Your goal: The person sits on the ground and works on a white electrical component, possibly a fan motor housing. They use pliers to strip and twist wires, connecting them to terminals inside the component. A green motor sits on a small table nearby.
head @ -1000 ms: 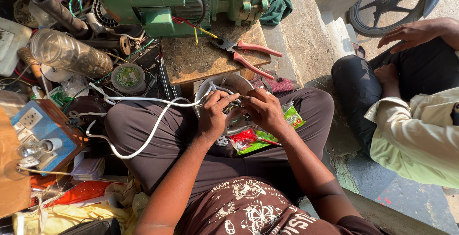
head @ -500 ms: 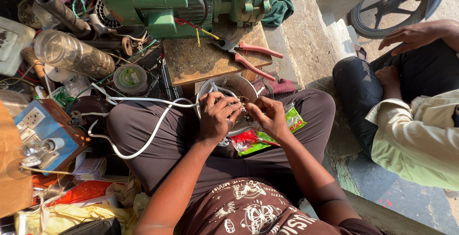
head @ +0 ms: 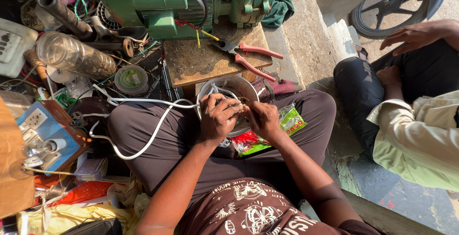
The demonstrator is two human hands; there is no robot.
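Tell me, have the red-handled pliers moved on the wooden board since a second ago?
No. The red-handled pliers lie in the same spot on the wooden board, beside the green motor.

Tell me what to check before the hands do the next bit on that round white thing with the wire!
1. Both hands on the work: left hand and right hand meet over the round white housing. Ok.
2. Housing steady: it rests on the lap against the wooden block. Ok.
3. White cable free: it loops loosely across the thigh, no snag visible. Ok.
4. Pliers within reach: on the block just above the housing. Ok.
5. Cable's far end unplugged: hidden in the clutter. Cannot tell.
6. Wire ends under the fingers: covered. Cannot tell.
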